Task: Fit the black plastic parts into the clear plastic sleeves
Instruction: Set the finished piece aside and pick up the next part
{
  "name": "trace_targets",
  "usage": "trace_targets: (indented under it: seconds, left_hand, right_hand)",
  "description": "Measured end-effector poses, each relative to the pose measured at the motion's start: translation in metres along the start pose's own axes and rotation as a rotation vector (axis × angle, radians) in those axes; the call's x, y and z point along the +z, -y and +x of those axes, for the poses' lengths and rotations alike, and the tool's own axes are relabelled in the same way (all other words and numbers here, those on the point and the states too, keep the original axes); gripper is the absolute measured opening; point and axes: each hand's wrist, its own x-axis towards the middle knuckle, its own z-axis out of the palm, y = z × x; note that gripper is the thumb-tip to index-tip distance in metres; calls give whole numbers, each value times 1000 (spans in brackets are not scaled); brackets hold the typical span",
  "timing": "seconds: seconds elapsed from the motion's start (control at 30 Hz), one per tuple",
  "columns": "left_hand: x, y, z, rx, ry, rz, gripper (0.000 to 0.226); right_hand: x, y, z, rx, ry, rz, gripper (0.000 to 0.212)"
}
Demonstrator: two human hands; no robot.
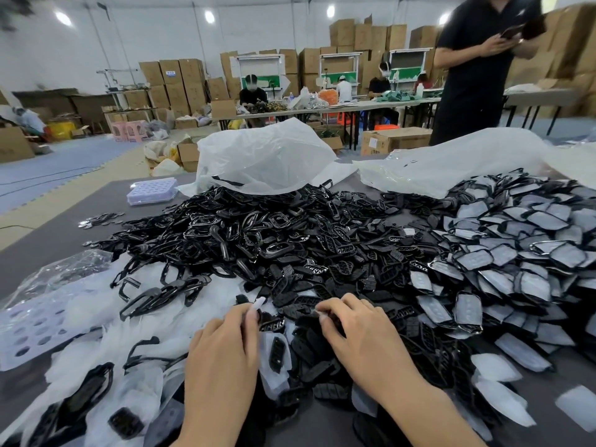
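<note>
A big heap of black plastic parts (258, 233) covers the middle of the grey table (48, 233). Clear sleeves (151, 321) lie scattered at the near left, some with black parts inside. A pile of sleeved parts (516, 253) spreads over the right side. My left hand (225, 343) has its fingers curled and pinches a small black part (272, 324) at the heap's near edge. My right hand (351, 327) is beside it, fingers curled down onto the black parts; what it holds is hidden under the fingers.
Two large white plastic bags (264, 156) (451, 162) lie behind the heaps. A lilac perforated tray (151, 190) stands at the far left, another (32, 327) at the near left. A person in black (477, 66) stands beyond the table's right. Cartons and workers fill the background.
</note>
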Motion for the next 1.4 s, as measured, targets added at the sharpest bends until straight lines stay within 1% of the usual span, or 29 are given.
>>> trace_targets:
  seconds: [0.13,0.23,0.3,0.33,0.43,0.47,0.57,0.6,0.67,0.73,0.83,0.87,0.93,1.0,1.1,1.13,1.17,1.27,1.33,1.4]
  left_hand:
    - [3,3,3,-17,-12,-21,13]
    - [5,5,3,-116,79,-64,33]
    - [4,6,3,-147,101,-92,40]
    - [2,4,4,-147,106,-100,40]
    - [-3,1,4,-107,112,-125,42]
    - [-3,2,3,-95,123,-136,44]
    - [-4,4,4,-97,149,-211,44]
    - [-3,4,4,-97,137,-241,44]
    - [-2,5,3,-109,114,-289,45]
    - [0,8,1,-129,117,-352,43]
    - [1,12,0,-158,161,-502,38]
    - [0,11,1,-152,169,-549,36]
    - [-2,9,2,-138,165,-613,30]
    - [-1,7,1,-136,158,-653,28]
    - [1,7,0,-151,153,-701,19]
    - [2,6,0,-149,151,-705,13]
    - [2,5,0,-148,148,-706,12]
    - [2,4,0,-130,153,-696,15]
    - [2,5,0,-111,131,-678,14]
    - [5,7,0,-102,106,-667,17]
  right_hand:
    - [-4,7,15,-12,-83,71,32]
    - [-4,16,46,-41,-104,118,34]
    - [-3,24,77,-63,-98,105,38]
    - [-2,30,93,-72,-87,96,39]
    - [5,46,139,-96,7,82,41]
    - [9,50,150,-100,64,40,42]
    - [21,56,164,-110,248,-201,46]
    - [24,56,163,-109,263,-271,45]
    - [26,52,157,-116,208,-347,39]
    - [23,46,148,-126,150,-310,36]
    - [10,34,126,-108,114,-91,36]
    - [6,29,114,-109,69,4,35]
    - [-2,20,85,-96,-84,205,31]
    - [-10,15,55,-12,-186,413,26]
    - [-19,11,22,127,-169,712,19]
    - [-21,10,16,165,-154,802,18]
    - [-22,10,12,203,-137,903,21]
    - [-24,11,8,307,-108,1210,26]
    - [-25,12,9,357,-97,1348,23]
    - [-23,12,10,402,-78,1479,21]
